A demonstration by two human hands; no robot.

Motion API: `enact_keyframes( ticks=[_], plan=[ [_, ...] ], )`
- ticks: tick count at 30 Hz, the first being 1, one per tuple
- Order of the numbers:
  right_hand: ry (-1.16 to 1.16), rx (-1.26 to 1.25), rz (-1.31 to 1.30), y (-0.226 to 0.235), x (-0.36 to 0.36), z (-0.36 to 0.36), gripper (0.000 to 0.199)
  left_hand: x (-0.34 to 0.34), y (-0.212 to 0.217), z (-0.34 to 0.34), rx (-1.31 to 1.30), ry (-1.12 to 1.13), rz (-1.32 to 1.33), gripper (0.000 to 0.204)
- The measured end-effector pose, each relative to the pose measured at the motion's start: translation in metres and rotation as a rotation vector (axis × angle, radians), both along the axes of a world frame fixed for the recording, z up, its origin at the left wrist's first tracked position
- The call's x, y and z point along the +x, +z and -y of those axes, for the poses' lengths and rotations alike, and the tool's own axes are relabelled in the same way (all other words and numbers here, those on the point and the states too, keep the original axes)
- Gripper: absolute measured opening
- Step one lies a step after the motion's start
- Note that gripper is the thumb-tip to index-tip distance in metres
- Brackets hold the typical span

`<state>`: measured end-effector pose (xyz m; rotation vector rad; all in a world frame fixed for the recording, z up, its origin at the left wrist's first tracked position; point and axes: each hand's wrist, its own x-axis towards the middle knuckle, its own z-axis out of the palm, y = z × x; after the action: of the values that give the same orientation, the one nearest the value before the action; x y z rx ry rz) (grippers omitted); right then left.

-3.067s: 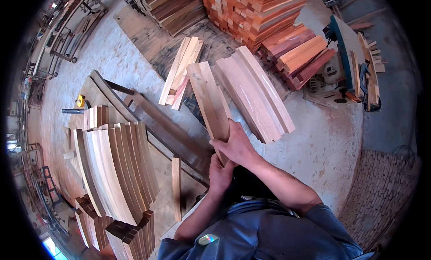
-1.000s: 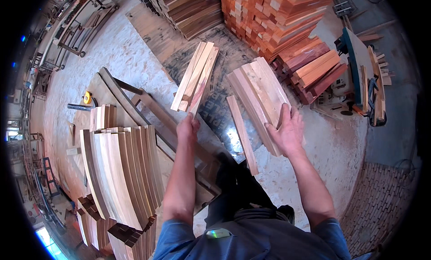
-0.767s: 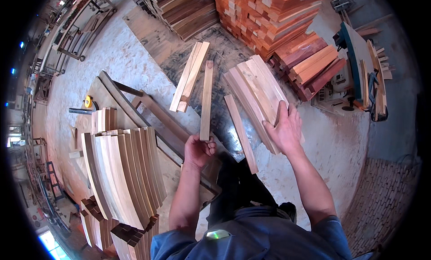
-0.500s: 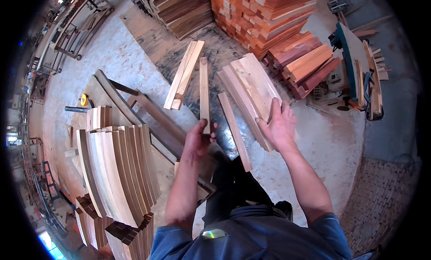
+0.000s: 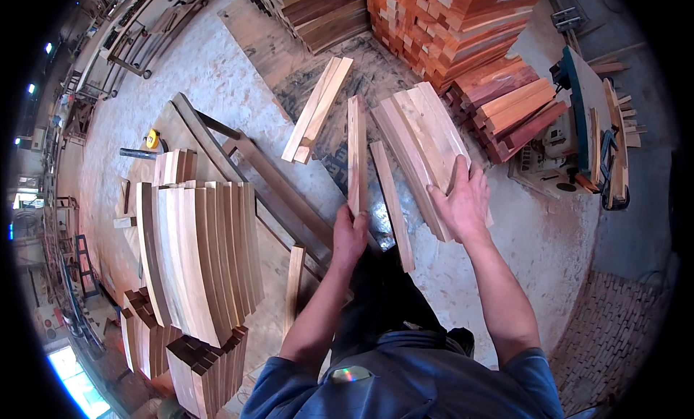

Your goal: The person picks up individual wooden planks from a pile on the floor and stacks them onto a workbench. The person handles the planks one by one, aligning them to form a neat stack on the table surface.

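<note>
My left hand (image 5: 350, 237) grips the near end of a narrow pale wooden strip (image 5: 356, 148), which points away from me over the floor. My right hand (image 5: 460, 201) rests flat on the near end of a bundle of curved wooden boards (image 5: 421, 148) standing on edge just to the right. Between the two hands a second loose strip (image 5: 390, 200) lies on the floor beside the bundle.
A big batch of curved boards (image 5: 199, 256) stands on edge to my left, with darker ones (image 5: 206, 365) near my knee. Two pale strips (image 5: 318, 108) lie further out. Stacked reddish lumber (image 5: 463, 25) fills the back; a machine (image 5: 585, 140) sits at the right.
My left hand took one strip and drew it toward me, swinging it closer to the bundle. My right hand stayed on the bundle of curved boards.
</note>
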<state>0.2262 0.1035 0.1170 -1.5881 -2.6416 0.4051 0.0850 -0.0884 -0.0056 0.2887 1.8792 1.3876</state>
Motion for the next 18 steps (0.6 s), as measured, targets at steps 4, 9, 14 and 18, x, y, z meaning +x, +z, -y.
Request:
enact_keyframes(
  ticks=[4,9,14,18],
  plan=[
    [0.007,-0.007,-0.006,0.001,0.003,-0.003,0.085,-0.02,-0.001,-0.01,-0.343,-0.122,-0.517,0.034],
    [0.026,0.051,-0.002,-0.004,0.002,-0.003,0.085,-0.034,-0.006,-0.025,-0.371,-0.124,-0.589,0.032],
    [0.015,0.032,-0.004,-0.005,0.0,-0.001,0.086,-0.045,-0.031,-0.018,-0.194,0.05,-0.764,0.034],
    [0.01,0.035,-0.012,-0.006,0.001,-0.001,0.086,-0.107,-0.045,-0.011,0.232,0.449,0.342,0.021]
  ],
)
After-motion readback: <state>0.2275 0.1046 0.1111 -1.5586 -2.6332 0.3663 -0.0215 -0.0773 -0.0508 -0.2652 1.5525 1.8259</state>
